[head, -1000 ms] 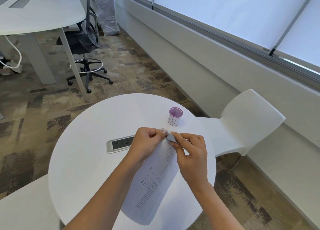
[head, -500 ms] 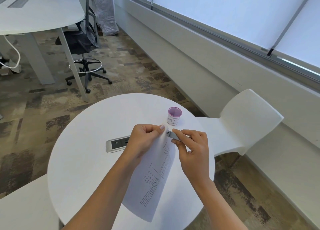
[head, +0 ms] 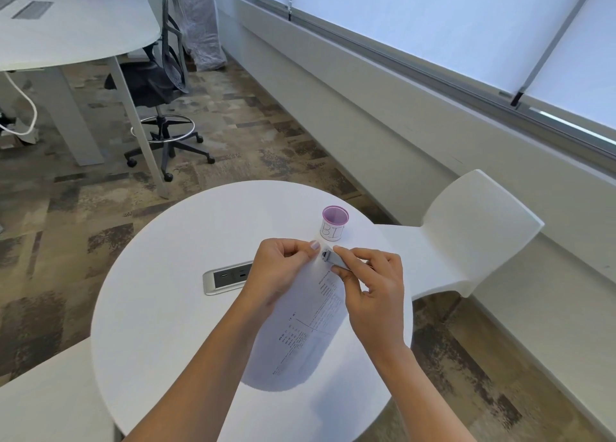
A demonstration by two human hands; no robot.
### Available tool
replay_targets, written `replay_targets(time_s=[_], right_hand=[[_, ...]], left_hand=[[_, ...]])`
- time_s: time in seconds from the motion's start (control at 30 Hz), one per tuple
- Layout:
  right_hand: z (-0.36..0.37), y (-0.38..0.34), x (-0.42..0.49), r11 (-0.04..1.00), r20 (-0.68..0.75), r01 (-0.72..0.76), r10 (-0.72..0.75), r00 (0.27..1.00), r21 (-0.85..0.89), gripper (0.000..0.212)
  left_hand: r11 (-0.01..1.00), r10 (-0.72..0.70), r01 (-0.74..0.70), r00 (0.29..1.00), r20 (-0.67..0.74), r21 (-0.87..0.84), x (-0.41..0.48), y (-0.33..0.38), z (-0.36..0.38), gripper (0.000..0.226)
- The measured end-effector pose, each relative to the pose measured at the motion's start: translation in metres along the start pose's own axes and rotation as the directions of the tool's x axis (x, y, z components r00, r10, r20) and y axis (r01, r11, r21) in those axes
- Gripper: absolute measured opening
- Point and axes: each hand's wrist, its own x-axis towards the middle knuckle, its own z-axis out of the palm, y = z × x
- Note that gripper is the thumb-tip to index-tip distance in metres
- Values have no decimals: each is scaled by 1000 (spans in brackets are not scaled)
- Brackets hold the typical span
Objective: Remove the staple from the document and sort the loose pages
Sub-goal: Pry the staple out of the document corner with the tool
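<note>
The near end of the white printed paper document (head: 305,328) is drawing back from the table's near edge, where it was hanging half a second ago, while both hands are staying almost exactly where they were at the far corner. The left hand (head: 283,270) is pinching that corner, thumb and curled fingers clamped on the paper, I'd say to keep it taut and still for the tool. The right hand (head: 376,291) is gripping a small grey metal staple remover (head: 333,260), forefinger and thumb closed along its body, aiming its dark tip leftward at the pinched corner just beside the left thumbnail. The staple is too small for me to be making out, so I cannot tell whether it is out yet. Just beyond the hands, on the round white table (head: 160,308), a small purple-rimmed cup with a white label (head: 334,228) is standing, probably waiting for the pulled staple. A silver power outlet panel (head: 228,276) is sitting flush in the tabletop, left of the hands.
</note>
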Motion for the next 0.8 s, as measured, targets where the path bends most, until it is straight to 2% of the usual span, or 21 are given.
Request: replay_targets(time_s=[0.23,0.43,0.57,0.8], right_hand=[[0,0,-1,992,20,78,-76,997,-97,35],[1,-1,-2,1000,31,4,-4,1000,8,35],[3,0,-5,999,3,17,-17,1000,-36,35],[4,11,-6,981,-53,164,-170,984,-102,26]], left_hand=[[1000,-14,14,1000,-6,14,1,-1,1,32],[1000,-24,24,1000,-16,15,2,-2,3,30],[999,-11,12,1000,-23,39,2,-3,4,27],[999,-2,2,1000,14,54,5,-5,3,25]])
